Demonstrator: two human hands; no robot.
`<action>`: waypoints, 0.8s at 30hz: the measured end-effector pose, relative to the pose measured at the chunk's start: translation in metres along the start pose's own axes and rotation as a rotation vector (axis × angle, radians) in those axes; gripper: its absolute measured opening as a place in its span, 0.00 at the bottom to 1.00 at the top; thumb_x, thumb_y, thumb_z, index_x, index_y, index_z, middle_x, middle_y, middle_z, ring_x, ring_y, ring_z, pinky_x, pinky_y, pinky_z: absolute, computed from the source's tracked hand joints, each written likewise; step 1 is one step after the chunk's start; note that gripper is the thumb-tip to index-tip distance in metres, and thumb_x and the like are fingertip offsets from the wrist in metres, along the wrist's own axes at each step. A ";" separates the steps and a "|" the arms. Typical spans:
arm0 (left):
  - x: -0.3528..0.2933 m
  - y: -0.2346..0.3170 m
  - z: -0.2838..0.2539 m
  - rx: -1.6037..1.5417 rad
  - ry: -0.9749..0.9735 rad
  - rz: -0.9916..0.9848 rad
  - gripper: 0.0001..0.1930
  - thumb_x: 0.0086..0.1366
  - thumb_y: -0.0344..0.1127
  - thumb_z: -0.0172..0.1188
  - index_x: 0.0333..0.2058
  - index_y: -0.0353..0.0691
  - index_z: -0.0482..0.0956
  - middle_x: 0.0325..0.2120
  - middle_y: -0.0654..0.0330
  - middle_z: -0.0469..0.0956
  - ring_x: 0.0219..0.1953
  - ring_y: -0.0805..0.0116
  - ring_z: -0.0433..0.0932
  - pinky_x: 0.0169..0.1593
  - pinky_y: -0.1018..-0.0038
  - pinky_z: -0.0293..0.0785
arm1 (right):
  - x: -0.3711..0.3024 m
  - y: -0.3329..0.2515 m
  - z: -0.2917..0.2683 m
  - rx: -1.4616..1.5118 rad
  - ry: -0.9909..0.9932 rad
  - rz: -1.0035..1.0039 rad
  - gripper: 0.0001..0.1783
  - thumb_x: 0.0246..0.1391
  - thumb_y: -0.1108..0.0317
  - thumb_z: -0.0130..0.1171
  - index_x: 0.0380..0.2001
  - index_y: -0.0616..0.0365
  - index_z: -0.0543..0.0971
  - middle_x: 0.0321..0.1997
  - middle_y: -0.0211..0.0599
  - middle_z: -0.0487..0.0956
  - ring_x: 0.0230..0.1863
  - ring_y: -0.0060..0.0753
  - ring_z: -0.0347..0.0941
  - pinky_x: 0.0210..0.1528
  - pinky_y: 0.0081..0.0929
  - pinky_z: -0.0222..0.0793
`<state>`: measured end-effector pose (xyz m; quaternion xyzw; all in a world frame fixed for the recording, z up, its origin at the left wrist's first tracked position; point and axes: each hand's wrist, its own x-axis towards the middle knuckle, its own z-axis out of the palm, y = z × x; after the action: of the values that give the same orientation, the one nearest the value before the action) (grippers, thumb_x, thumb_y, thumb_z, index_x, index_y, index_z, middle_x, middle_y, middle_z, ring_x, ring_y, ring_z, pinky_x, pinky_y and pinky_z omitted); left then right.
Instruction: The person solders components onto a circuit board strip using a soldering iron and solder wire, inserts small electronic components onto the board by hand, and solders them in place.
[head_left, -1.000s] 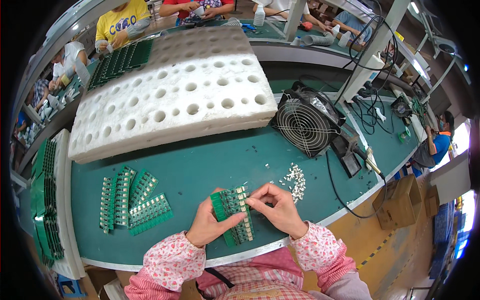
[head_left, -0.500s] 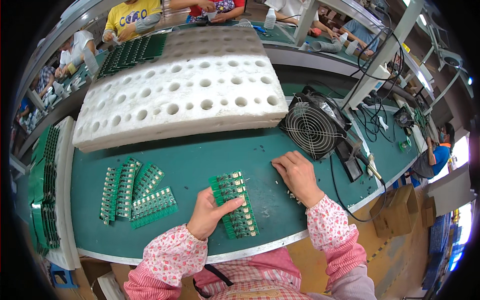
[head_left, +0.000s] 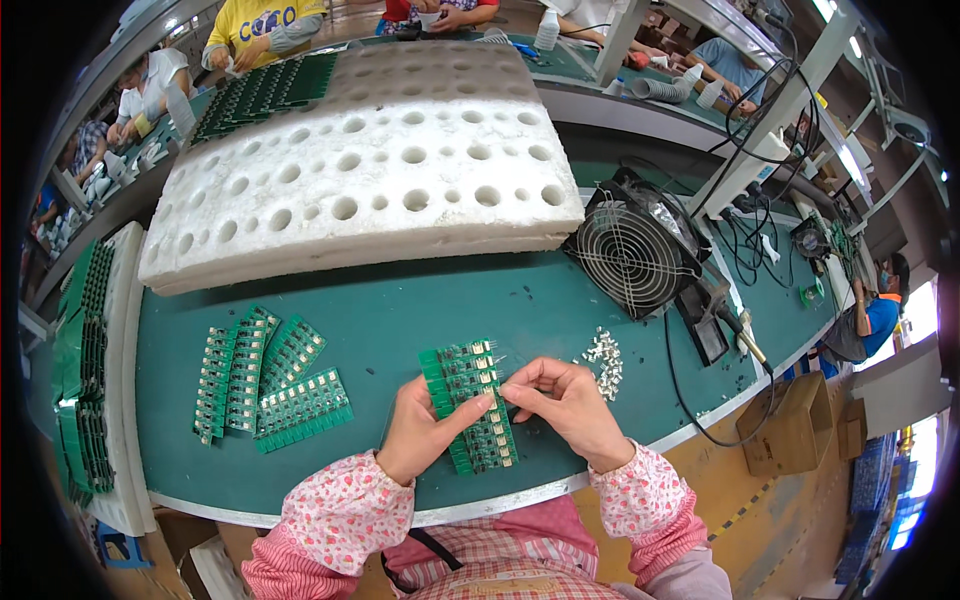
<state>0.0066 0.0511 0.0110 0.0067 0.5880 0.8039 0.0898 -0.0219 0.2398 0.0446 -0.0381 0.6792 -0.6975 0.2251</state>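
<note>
Circuit board (head_left: 468, 380) is held toward six o'clock over the green bench (head_left: 390, 325), gripped between the left hand's (head_left: 413, 432) thumb and fingers. Right hand (head_left: 572, 412) — thumb and fingertips drawn close — meets its three-o'clock edge; I can't tell what they pinch. Small white parts (head_left: 606, 366) lie toward two.

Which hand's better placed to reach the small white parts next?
Likely the right hand: it's much nearer the pile of small white parts. The left hand is farther away and holds the green circuit board, thumb across its face.
</note>
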 end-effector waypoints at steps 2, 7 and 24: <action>0.000 0.000 0.000 0.028 0.000 0.012 0.12 0.60 0.29 0.64 0.42 0.34 0.76 0.36 0.62 0.80 0.36 0.78 0.78 0.41 0.78 0.76 | 0.000 0.002 0.001 0.020 0.011 0.000 0.07 0.55 0.70 0.61 0.32 0.64 0.77 0.33 0.31 0.79 0.31 0.16 0.73 0.34 0.16 0.71; -0.003 0.004 0.003 0.071 0.004 0.048 0.14 0.57 0.29 0.66 0.42 0.35 0.77 0.36 0.62 0.80 0.36 0.78 0.78 0.41 0.79 0.75 | -0.001 0.011 0.006 0.095 0.026 -0.039 0.07 0.56 0.71 0.60 0.33 0.64 0.76 0.33 0.32 0.79 0.34 0.17 0.75 0.37 0.16 0.73; -0.002 0.006 0.005 0.025 0.019 -0.007 0.15 0.56 0.26 0.66 0.43 0.34 0.75 0.35 0.63 0.80 0.36 0.78 0.77 0.40 0.78 0.76 | -0.001 0.019 -0.013 -0.166 0.301 -0.283 0.11 0.54 0.72 0.61 0.40 0.62 0.76 0.35 0.33 0.79 0.38 0.21 0.74 0.42 0.21 0.70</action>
<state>0.0084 0.0534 0.0183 -0.0018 0.5986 0.7963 0.0869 -0.0206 0.2529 0.0254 -0.0468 0.7482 -0.6616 0.0171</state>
